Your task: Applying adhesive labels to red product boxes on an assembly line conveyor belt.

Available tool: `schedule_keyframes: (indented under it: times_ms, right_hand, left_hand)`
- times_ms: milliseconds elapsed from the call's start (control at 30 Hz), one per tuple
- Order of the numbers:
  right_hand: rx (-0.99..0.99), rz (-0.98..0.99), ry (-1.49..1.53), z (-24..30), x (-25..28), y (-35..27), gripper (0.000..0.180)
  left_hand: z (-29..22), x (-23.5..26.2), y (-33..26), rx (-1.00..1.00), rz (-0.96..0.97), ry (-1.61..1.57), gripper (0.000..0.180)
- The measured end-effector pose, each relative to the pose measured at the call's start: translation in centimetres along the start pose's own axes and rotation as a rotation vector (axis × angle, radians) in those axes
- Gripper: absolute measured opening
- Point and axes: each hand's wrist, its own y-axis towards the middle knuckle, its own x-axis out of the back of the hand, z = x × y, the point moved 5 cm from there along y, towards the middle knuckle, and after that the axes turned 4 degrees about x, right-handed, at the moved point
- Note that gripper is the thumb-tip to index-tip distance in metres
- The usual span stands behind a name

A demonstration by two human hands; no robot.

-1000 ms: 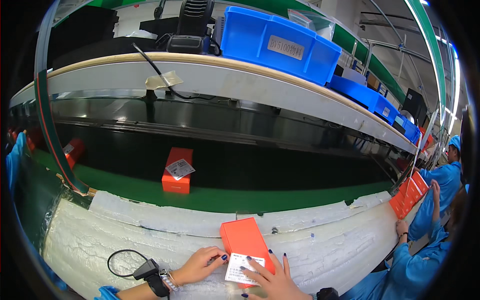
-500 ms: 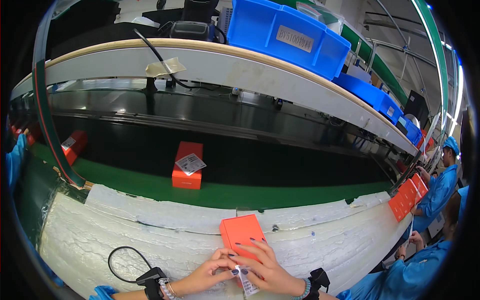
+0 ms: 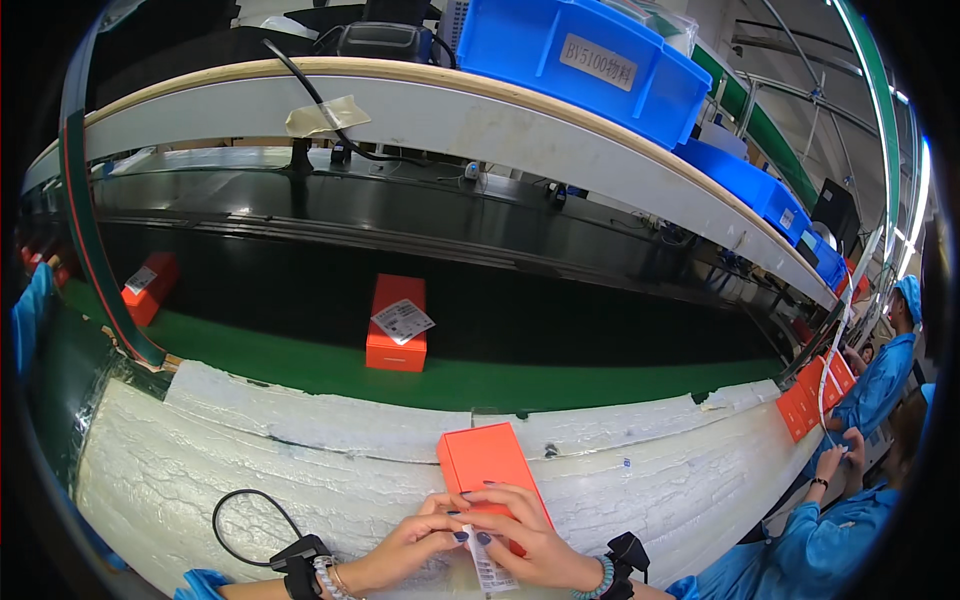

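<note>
An orange-red box (image 3: 487, 462) lies on the pale, wrinkled work surface just beyond my hands. My left hand (image 3: 412, 545) and my right hand (image 3: 535, 548) meet at the box's near end. Between their thumbs and fingertips they pinch the top of a white printed label strip (image 3: 490, 568), which hangs down toward me. Fingers of my right hand rest over the box's near part and hide some of it. On the dark conveyor belt ahead stands another orange-red box (image 3: 396, 350), with a white label sheet (image 3: 403, 321) lying askew on top.
Another labelled orange box (image 3: 150, 290) sits on the belt at left, near a green upright post (image 3: 80, 220). A shelf (image 3: 420, 105) carrying blue bins (image 3: 580, 65) spans above. Co-workers in blue (image 3: 825, 530) are at right beside stacked orange boxes (image 3: 800, 410). Black wristbands (image 3: 300, 570) carry a looped cable.
The box on the belt ahead has shifted slightly to the right. My hands keep hold of the label, with only small finger movements. The nearer co-worker's hands at right have risen.
</note>
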Motion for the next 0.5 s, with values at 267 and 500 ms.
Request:
schedule_keyframes:
  times_ms: [267, 500]
  right_hand:
    - [-0.003, -0.149, 0.600, -1.4, 5.6, -0.8, 0.029]
    - [-0.298, -0.098, 0.703, -3.7, 7.2, -1.1, 0.042]
  left_hand:
    - [-5.0, 2.3, 0.1, 0.053, -0.205, -0.512, 0.027]
    - [-7.4, 4.6, 0.6, -0.162, -0.175, 0.828, 0.012]
